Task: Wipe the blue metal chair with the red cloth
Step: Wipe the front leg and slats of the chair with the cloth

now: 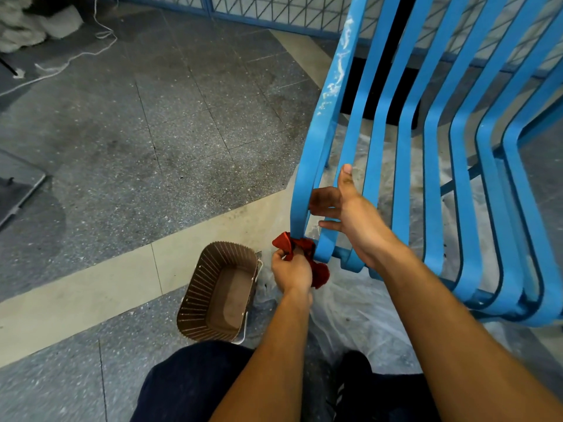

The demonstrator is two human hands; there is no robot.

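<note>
The chair (432, 153) is made of flat blue metal slats that run down the back and bend smoothly into the seat, curling under at the front edge; the outermost slat is flecked with white chipped paint. The left hand (291, 271) pinches the crumpled red cloth (300, 254) between thumb and fingers, pressing it against the rounded lower end of that outer slat. The right hand (350, 208) reaches through the slats, thumb stretched up along one strip, fingers curled around the neighbouring one. Just beside the left hand sits a brown ribbed basket (195, 300), oblong with slotted walls, on a speckled grey stone floor (137, 132) crossed by a pale beige band. A thin wrinkled plastic sheet (359, 315) lies beneath the chair.
</note>
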